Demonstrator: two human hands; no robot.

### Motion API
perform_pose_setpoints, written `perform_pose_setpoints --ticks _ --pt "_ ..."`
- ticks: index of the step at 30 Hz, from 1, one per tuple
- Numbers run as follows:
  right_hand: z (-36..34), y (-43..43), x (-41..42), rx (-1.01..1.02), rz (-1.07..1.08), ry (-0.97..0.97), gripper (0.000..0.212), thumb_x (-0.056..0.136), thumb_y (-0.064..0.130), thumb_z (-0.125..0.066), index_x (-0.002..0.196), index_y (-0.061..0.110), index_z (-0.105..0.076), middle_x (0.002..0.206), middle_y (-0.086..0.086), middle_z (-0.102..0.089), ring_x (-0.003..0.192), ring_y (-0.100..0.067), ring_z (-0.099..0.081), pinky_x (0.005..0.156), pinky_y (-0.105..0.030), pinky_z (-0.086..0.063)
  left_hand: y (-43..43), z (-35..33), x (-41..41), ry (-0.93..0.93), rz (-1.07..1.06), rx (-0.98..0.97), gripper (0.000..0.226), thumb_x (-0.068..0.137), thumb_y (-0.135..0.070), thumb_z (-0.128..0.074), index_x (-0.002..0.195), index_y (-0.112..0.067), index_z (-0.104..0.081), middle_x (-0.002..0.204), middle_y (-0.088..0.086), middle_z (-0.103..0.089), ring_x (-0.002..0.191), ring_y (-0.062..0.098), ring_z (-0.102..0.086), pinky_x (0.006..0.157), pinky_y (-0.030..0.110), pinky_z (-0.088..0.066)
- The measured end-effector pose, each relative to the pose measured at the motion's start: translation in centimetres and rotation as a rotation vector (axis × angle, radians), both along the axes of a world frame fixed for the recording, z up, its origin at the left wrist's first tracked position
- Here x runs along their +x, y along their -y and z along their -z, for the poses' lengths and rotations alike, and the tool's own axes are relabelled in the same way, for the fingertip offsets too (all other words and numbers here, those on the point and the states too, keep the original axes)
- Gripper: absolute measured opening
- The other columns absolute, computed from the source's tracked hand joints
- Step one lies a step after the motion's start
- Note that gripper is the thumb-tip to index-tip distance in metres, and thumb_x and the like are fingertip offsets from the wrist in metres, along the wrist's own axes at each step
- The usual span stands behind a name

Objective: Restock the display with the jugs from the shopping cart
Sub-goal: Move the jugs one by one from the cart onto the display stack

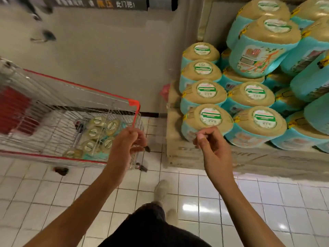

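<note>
Item: jugs [97, 132], teal-wrapped with tan caps. Several lie in the shopping cart [78, 84], just beyond and left of our left hand [128, 142].
Left hand: its fingers [138, 139] are curled at the cart's red front corner; we cannot tell whether they grip the wire.
Right hand [213, 148]: fingers curled in, thumb on forefinger, nothing held. The display [195, 157] and its nearest stocked jug [208, 120] sit just above the knuckles.
Step, as we judge it: between loads, no jug in hand.
Next move: open the left fingers and reach past the rim, down to a jug.
</note>
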State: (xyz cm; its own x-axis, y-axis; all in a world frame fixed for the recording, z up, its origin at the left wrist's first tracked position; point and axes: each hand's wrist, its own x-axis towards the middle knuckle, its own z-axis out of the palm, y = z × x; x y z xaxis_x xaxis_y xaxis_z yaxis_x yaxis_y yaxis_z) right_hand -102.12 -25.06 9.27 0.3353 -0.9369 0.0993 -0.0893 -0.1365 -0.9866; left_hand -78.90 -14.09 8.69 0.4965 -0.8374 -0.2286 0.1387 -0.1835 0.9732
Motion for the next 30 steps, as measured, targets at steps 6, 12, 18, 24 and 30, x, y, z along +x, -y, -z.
perform_pose_setpoints --ticks 6,12,18,24,30 --pt "0.9 -6.6 9.0 0.075 -0.269 -0.077 0.014 0.101 0.035 -0.059 0.094 0.025 -0.067 0.085 -0.004 -0.064 0.081 -0.034 -0.064 0.075 -0.055 -0.053 -12.6 1.4 7.3 -0.025 -0.243 0.047 0.020 0.099 -0.021 -0.051 0.095 -0.023 -0.071 0.095 0.011 -0.073 0.088 0.025 -0.071 0.077 0.036 -0.058" --pt "2.5 -12.6 21.8 0.156 -0.518 -0.124 0.014 0.106 0.018 -0.058 0.096 0.017 -0.069 0.090 0.000 -0.069 0.086 -0.023 -0.067 0.080 -0.039 -0.055 -23.5 2.1 16.2 -0.043 -0.451 0.081 0.028 0.109 -0.010 -0.043 0.100 -0.013 -0.069 0.102 0.018 -0.071 0.091 0.031 -0.070 0.078 0.038 -0.059" --pt "5.5 -18.5 34.5 0.255 -0.657 -0.137 0.032 0.107 0.009 -0.056 0.092 0.033 -0.070 0.088 -0.005 -0.071 0.083 -0.019 -0.068 0.079 -0.028 -0.057 -33.5 2.9 26.5 -0.025 -0.574 0.199 0.027 0.108 -0.004 -0.041 0.104 -0.007 -0.068 0.099 0.013 -0.073 0.092 0.033 -0.070 0.078 0.035 -0.060" --pt "7.3 -20.7 44.0 0.311 -0.728 -0.171 0.011 0.103 0.027 -0.057 0.101 0.028 -0.069 0.089 -0.001 -0.070 0.085 -0.017 -0.067 0.085 -0.037 -0.059 -34.6 3.1 35.1 -0.061 -0.540 0.253 0.025 0.109 -0.018 -0.043 0.112 -0.004 -0.064 0.104 0.013 -0.071 0.096 0.032 -0.069 0.082 0.037 -0.058" --pt "9.4 -17.1 51.4 0.370 -0.698 -0.260 0.014 0.099 0.026 -0.059 0.097 0.035 -0.070 0.089 -0.001 -0.071 0.086 -0.019 -0.069 0.083 -0.033 -0.058 -27.7 4.7 43.9 -0.064 -0.448 0.316 0.025 0.109 -0.004 -0.040 0.112 -0.003 -0.064 0.106 0.015 -0.069 0.098 0.030 -0.067 0.087 0.045 -0.054"
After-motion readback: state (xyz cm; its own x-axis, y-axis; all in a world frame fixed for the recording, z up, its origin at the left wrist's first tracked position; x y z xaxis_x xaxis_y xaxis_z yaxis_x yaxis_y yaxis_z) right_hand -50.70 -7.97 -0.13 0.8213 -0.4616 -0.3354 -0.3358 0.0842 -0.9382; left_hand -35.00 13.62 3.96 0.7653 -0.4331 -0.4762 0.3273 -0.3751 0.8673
